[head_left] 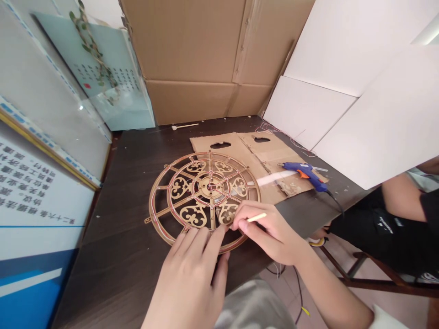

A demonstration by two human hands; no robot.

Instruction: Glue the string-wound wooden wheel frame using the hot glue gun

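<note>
Pinching slim pale-yellow stick in curled right hand over near-right rim of round tan openwork wheel, just ahead, by near edge of dark-brown table; touching near rim with half-open left hand.

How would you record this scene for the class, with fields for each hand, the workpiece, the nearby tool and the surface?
Left hand: fingers on the round frame's near rim
Right hand: holding a pale stick at the near right rim
Workpiece: round frame, openwork, with red and white wires
Tool: blue glue gun, orange trigger, lying on flat cardboard
Surface: dark table
</note>
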